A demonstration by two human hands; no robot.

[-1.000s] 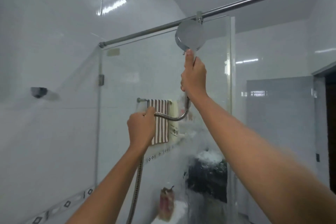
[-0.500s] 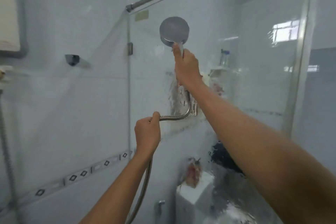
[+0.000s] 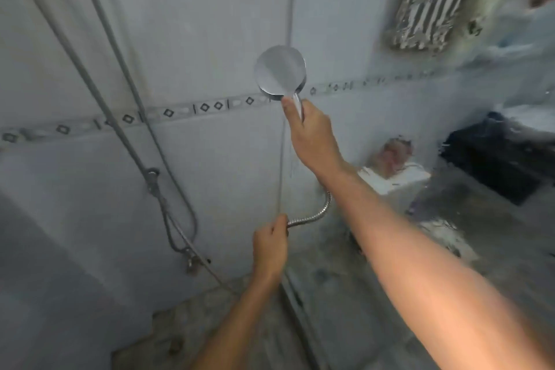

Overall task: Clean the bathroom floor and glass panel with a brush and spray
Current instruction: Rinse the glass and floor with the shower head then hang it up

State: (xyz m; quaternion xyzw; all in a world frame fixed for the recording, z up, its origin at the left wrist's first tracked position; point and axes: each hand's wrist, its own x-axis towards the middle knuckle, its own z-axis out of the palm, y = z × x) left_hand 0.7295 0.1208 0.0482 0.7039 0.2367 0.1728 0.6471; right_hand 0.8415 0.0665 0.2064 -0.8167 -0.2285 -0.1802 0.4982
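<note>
Facing glass (handle down): shower head (image 3: 280,73).

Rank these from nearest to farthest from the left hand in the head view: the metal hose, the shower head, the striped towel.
From the left hand:
1. Metal hose: gripped in that hand, curving right.
2. Shower head: above, held up by the right hand.
3. Striped towel: upper right, blurred behind the wet glass.

The glass panel (image 3: 390,99) blocks the way ahead; hanging hoses (image 3: 126,129) crowd the wall at left, with bare tile between them.
</note>
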